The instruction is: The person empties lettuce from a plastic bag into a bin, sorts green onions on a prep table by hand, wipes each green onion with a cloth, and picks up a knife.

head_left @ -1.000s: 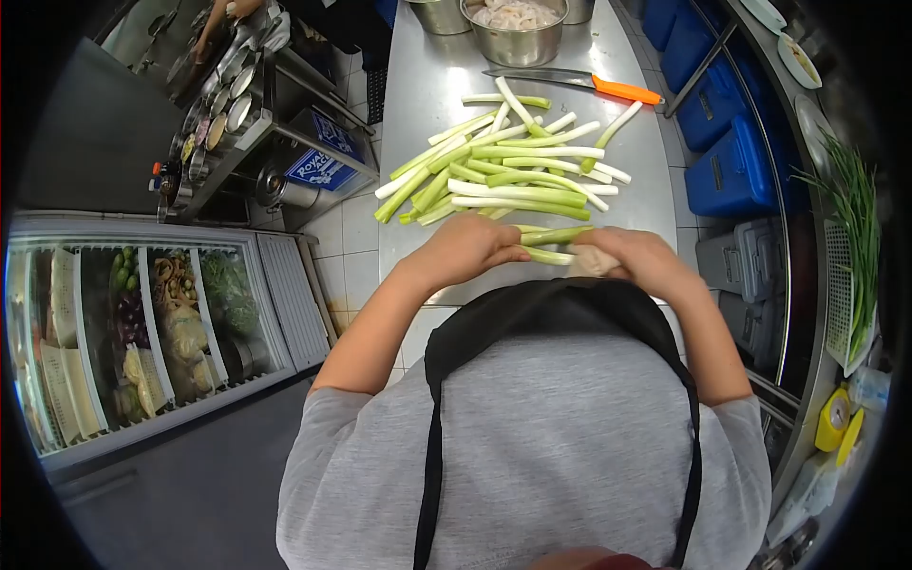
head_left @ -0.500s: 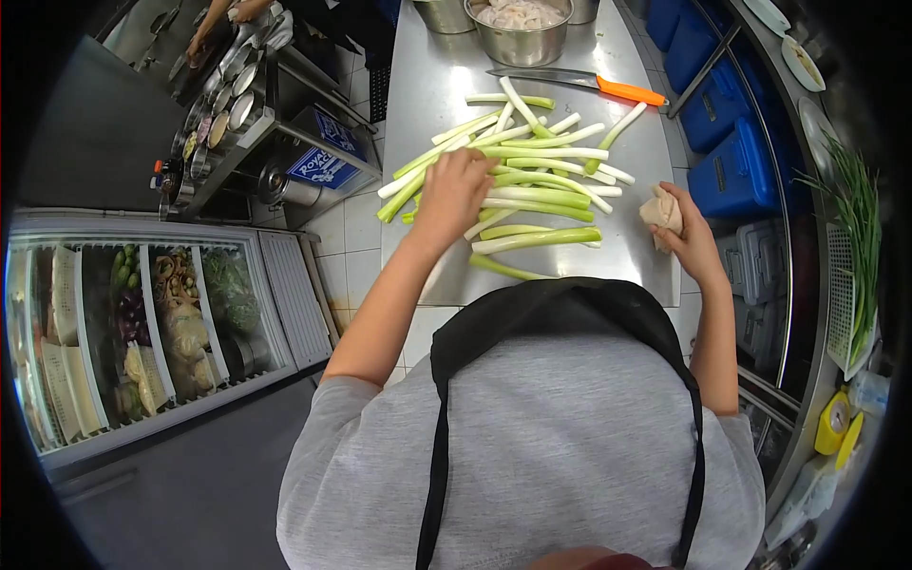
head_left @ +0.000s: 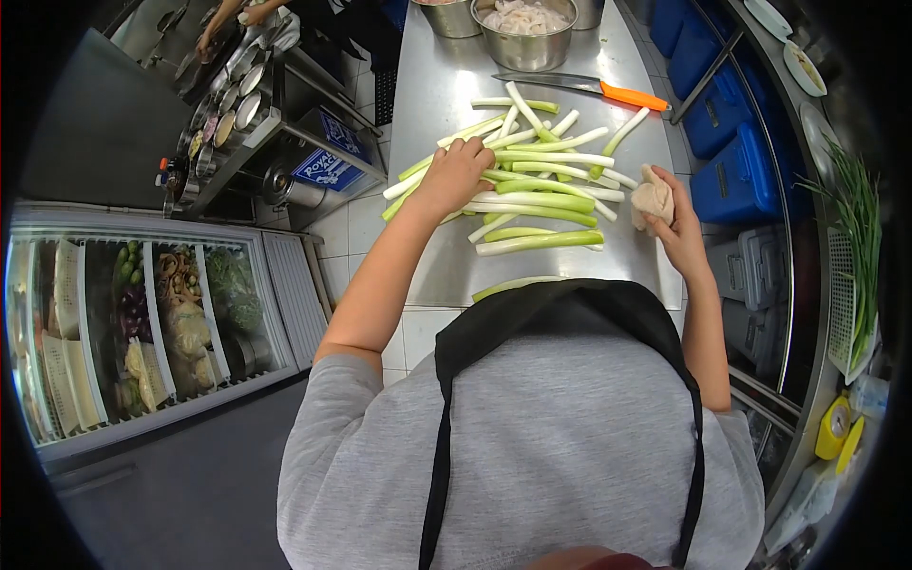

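Note:
A loose pile of leek stalks (head_left: 546, 200), white shading to green, lies across the steel table. My left hand (head_left: 458, 178) rests over the left part of the pile, fingers curled around a stalk; the fingertips are partly hidden. In my right hand (head_left: 682, 231) is a crumpled beige cloth (head_left: 653, 199), held just above the table's right side, apart from the leeks. One separate leek stalk (head_left: 518, 284) lies nearest me, partly covered by the black apron (head_left: 579, 296).
Beyond the pile lies an orange-handled knife (head_left: 632, 96), blade pointing left. Steel pots, one holding pale meat (head_left: 524, 16), stand at the far end. Blue bins (head_left: 733, 176) line the right; a glass-topped fridge (head_left: 161, 328) is at left. Another person's hand (head_left: 205, 43) shows at upper left.
My right hand has moved slightly left with the cloth, turning it more upright. The nearest leek stalk now lies closer to my apron, apart from the pile. My left hand stays on the leeks.

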A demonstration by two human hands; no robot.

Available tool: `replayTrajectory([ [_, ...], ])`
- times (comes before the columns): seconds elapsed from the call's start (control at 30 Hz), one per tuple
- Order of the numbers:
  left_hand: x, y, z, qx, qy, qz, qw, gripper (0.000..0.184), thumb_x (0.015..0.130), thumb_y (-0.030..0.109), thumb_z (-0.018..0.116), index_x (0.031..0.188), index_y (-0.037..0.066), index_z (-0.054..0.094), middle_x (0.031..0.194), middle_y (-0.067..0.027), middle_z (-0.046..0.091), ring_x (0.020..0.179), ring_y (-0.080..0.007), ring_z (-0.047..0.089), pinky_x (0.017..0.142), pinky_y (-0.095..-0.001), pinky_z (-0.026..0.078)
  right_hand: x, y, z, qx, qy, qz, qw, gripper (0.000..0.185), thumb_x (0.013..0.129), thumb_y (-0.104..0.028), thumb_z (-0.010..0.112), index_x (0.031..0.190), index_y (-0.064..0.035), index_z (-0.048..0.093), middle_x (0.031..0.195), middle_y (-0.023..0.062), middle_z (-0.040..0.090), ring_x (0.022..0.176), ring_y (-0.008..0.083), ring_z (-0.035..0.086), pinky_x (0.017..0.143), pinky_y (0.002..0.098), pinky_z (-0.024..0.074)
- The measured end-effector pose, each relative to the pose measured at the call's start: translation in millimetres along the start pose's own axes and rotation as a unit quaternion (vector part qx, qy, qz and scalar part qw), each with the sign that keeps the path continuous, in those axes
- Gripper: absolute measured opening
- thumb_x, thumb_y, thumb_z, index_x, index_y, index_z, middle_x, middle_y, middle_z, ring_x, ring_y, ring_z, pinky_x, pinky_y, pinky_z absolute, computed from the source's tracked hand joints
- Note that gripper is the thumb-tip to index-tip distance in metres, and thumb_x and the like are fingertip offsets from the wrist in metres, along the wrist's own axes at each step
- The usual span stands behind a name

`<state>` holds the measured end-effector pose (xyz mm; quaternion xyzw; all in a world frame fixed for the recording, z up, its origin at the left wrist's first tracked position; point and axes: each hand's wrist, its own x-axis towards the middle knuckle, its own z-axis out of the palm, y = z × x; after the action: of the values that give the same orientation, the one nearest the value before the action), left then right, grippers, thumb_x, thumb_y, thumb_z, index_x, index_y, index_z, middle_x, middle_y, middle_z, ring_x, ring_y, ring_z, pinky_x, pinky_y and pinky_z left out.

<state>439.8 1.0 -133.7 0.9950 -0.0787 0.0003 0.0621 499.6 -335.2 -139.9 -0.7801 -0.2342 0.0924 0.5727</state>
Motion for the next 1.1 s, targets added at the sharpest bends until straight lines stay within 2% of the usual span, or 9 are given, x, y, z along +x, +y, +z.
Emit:
replayTrajectory([
  [0.2,1.7,-6.8,-2.9,-0.091,-0.082,-0.013,0.992,0.026,0.075,0.021,0.063,0.096,0.009,0.052,0.1,-0.0071,0.05,0.102,-0.0267,0.046,0.082,-0.0396,0.038,8.5,-13.4,9.1,0.051,0.001,-0.021,0.998,0.053,0.076,-0.001,0.06,0.125,-0.0082,0.041,0.116,0.0074,0.05,0.107,0.0161,0.048,0.091,0.0274,0.0377],
  [0.5,3.1,4.4,-65.4,-0.153,0.01,0.022,0.988,0.022,0.084,0.024,0.054,0.094,0.005,0.056,0.09,-0.0116,0.055,0.086,-0.0304,0.053,0.076,-0.0375,0.043,32.9,-51.9,23.7,0.078,0.001,-0.13,0.988,0.06,0.073,-0.001,0.061,0.127,-0.007,0.036,0.123,0.0077,0.044,0.114,0.0166,0.042,0.096,0.0288,0.0339],
  [0.7,7.5,50.4,-138.9,-0.202,0.114,0.157,0.96,0.016,0.082,0.012,0.056,0.095,0.003,0.058,0.082,-0.0103,0.054,0.075,-0.0242,0.055,0.067,-0.0308,0.044,57.9,-89.1,63.7,0.098,-0.073,-0.21,0.97,0.066,0.071,-0.003,0.065,0.129,-0.0067,0.034,0.124,0.0085,0.042,0.116,0.017,0.041,0.096,0.0288,0.0329],
  [0.77,10.3,71.6,-139.9,-0.342,0.222,0.149,0.901,0.014,0.079,0.007,0.061,0.092,0.002,0.059,0.08,-0.0064,0.055,0.072,-0.0184,0.055,0.065,-0.0277,0.044,61.5,-85.4,82.2,0.165,-0.094,-0.159,0.969,0.06,0.076,-0.01,0.065,0.127,-0.0071,0.034,0.118,0.0076,0.046,0.111,0.0168,0.045,0.092,0.0289,0.0364],
  [0.83,14.4,78.9,-116.6,-0.314,0.294,0.149,0.89,0.03,0.078,0.009,0.064,0.105,0.001,0.053,0.081,-0.005,0.055,0.074,-0.0141,0.054,0.066,-0.0264,0.044,64.3,-89.2,92.7,0.208,-0.027,-0.119,0.97,0.056,0.079,-0.014,0.064,0.127,-0.008,0.034,0.116,0.0066,0.047,0.106,0.0164,0.047,0.09,0.0293,0.0382],
  [0.9,13.0,84.2,-70.0,-0.366,0.437,0.016,0.821,0.048,0.081,0.016,0.063,0.118,-0.001,0.039,0.083,-0.0069,0.056,0.074,-0.0136,0.053,0.065,-0.0258,0.043,71.2,-90.4,91.9,0.251,0.045,-0.08,0.964,0.052,0.083,-0.019,0.062,0.126,-0.0089,0.033,0.114,0.0056,0.048,0.102,0.016,0.049,0.088,0.0297,0.0399],
  [0.97,3.2,91.6,-41.1,-0.386,0.369,-0.012,0.845,0.056,0.085,0.026,0.057,0.123,-0.004,0.028,0.084,-0.0096,0.057,0.074,-0.0144,0.054,0.065,-0.0277,0.043,78.7,-89.2,86.4,0.518,0.068,0.036,0.852,0.046,0.087,-0.024,0.056,0.124,-0.0097,0.032,0.11,0.0044,0.05,0.096,0.0149,0.052,0.085,0.0305,0.043],
  [1.03,-7.5,106.3,-34.7,-0.51,0.112,-0.107,0.846,0.054,0.085,0.035,0.054,0.114,-0.007,0.035,0.079,-0.0171,0.057,0.068,-0.0277,0.056,0.065,-0.0375,0.045,79.1,-92.0,91.5,0.523,0.088,0.06,0.846,0.04,0.09,-0.027,0.051,0.124,-0.0114,0.037,0.107,0.0027,0.051,0.096,0.0143,0.052,0.084,0.0318,0.0442],
  [1.1,-4.0,110.2,-24.9,-0.458,0.081,-0.117,0.878,0.05,0.087,0.034,0.05,0.113,-0.006,0.035,0.076,-0.0199,0.057,0.067,-0.031,0.057,0.062,-0.0384,0.045,80.2,-92.5,100.8,0.533,0.141,0.089,0.829,0.034,0.09,-0.029,0.05,0.117,-0.0096,0.044,0.103,0.0026,0.052,0.094,0.015,0.053,0.083,0.0326,0.0447],
])
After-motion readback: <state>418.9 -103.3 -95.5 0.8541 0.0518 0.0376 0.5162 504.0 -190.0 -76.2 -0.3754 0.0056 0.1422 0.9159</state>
